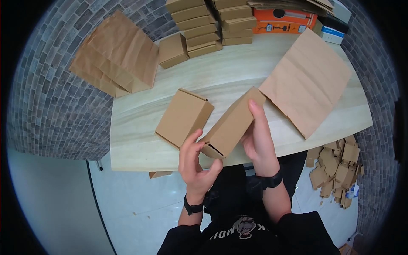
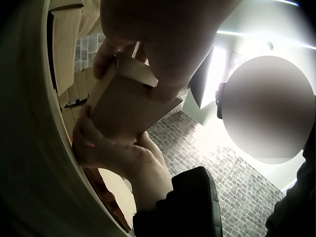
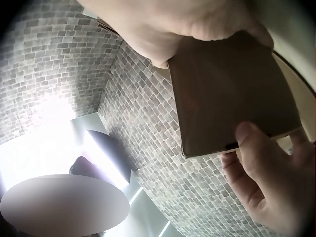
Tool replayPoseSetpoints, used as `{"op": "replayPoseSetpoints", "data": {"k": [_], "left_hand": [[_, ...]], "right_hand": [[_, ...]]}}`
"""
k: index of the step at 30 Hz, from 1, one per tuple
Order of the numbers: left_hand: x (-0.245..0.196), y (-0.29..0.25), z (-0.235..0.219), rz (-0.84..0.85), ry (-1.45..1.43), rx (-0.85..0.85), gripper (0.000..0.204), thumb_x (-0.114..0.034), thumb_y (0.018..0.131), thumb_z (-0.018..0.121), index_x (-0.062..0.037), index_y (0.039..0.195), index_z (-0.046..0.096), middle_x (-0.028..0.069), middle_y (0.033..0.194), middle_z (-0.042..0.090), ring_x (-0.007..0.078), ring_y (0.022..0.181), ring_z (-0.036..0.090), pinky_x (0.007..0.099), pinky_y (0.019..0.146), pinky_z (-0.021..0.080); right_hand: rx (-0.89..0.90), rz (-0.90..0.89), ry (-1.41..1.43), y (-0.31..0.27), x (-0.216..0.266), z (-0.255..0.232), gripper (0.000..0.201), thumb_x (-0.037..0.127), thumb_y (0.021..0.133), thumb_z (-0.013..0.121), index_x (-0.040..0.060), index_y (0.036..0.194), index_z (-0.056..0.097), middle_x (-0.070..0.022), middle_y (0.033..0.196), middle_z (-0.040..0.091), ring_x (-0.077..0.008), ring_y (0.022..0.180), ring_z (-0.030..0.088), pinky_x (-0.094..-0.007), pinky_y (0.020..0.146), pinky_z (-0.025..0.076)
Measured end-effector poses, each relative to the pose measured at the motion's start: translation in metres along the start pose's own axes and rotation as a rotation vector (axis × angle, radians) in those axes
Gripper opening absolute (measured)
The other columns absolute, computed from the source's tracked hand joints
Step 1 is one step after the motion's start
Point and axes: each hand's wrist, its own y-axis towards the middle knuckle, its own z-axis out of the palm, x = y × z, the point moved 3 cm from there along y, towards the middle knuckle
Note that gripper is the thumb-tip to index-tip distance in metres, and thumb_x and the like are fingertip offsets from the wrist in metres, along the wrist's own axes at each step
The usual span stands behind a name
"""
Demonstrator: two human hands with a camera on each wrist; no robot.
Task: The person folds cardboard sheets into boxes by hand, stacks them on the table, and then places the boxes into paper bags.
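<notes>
A small brown cardboard box (image 1: 233, 123) is held tilted above the table's front edge. My right hand (image 1: 259, 138) grips its far right part, thumb along the upper side. At the near end my left hand (image 1: 193, 165) holds the box between thumb and fingers, by a dark gap along the end's edge. The left wrist view shows a flap on that end of the box (image 2: 121, 106) standing partly open. In the right wrist view, the left thumb lies on the broad face of the box (image 3: 227, 94). Another closed cardboard box (image 1: 182, 115) lies on the table to the left.
A standing brown paper bag (image 1: 123, 51) is at back left, a flat brown paper sheet or bag (image 1: 309, 80) at right. Stacked cardboard boxes (image 1: 195, 25) and an orange box (image 1: 284, 22) line the back. Loose cardboard pieces (image 1: 338, 170) lie heaped on the floor at right.
</notes>
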Motion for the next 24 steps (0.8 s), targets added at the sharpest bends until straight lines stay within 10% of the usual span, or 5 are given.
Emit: {"op": "replayPoseSetpoints", "data": {"k": [12,17,24], "left_hand": [[0.015,0.007,-0.024,-0.023,0.227,-0.176,0.037,0.008,0.078,0.072,0.0020,0.111,0.056,0.0096,0.107,0.057,0.0174,0.096,0.056,0.0300,0.082,0.050],[0.021,0.015,-0.034,-0.264,-0.114,-0.002,0.010,0.000,0.089,0.068,0.0029,0.093,0.060,0.0081,0.090,0.063,0.0134,0.083,0.059,0.0248,0.074,0.048],[0.037,0.012,-0.031,-0.397,-0.524,0.040,0.024,-0.024,0.099,0.060,-0.0021,0.106,0.054,0.0070,0.097,0.062,0.0131,0.085,0.058,0.0292,0.076,0.048]], "right_hand": [[-0.081,-0.001,-0.276,0.013,0.005,0.018,0.070,0.050,0.086,0.069,0.0093,0.133,0.037,-0.0113,0.120,0.056,-0.0210,0.108,0.056,-0.0398,0.083,0.047],[-0.081,0.033,-0.321,0.020,0.006,0.012,0.072,0.050,0.084,0.070,0.0086,0.133,0.038,-0.0113,0.116,0.058,-0.0186,0.103,0.057,-0.0357,0.078,0.046],[-0.058,0.033,-0.250,0.020,0.008,0.015,0.073,0.044,0.085,0.071,0.0013,0.134,0.039,-0.0128,0.116,0.058,-0.0189,0.104,0.058,-0.0334,0.082,0.048]]}}
